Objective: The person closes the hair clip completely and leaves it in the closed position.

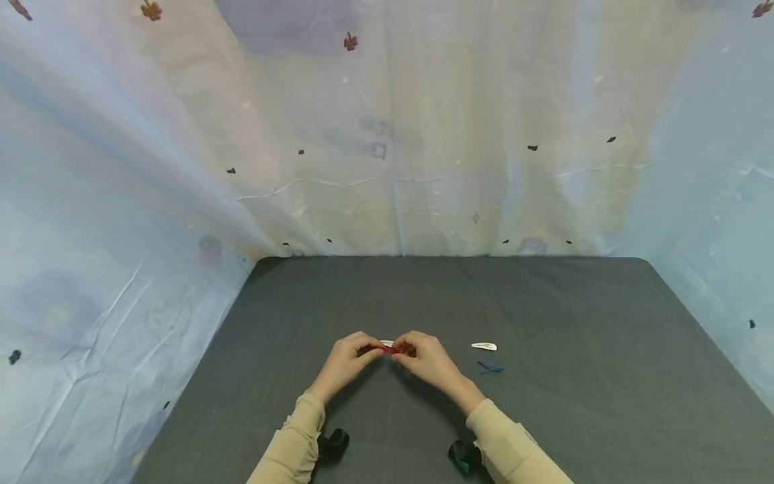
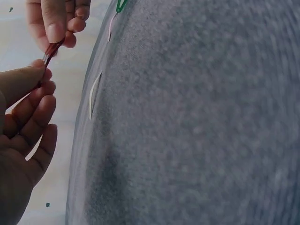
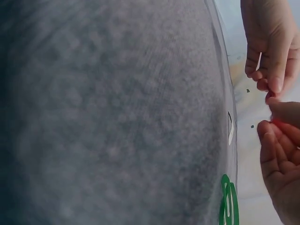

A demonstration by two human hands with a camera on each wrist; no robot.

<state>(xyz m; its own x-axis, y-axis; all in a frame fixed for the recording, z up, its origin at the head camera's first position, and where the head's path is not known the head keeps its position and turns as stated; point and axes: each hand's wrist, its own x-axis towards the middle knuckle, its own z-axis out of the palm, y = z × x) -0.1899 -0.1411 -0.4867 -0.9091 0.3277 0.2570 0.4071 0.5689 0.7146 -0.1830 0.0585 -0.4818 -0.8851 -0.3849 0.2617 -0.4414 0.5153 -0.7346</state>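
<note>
Head: left hand and right hand meet mid-surface, fingers of each pinching one end of the red clip. White clip shows just beyond it, partly hidden. To the right, well apart from the hands: second white clip, with a blue-looking clip on the near side of it. Curtain behind.

Left wrist: red clip is held up between both hands, thumb against fingers at each end, silvery strip visible on it. One white clip lies on the surface.

Right wrist: same two-handed pinch, red clip mostly covered by fingers. Green clip at bottom edge.
</note>
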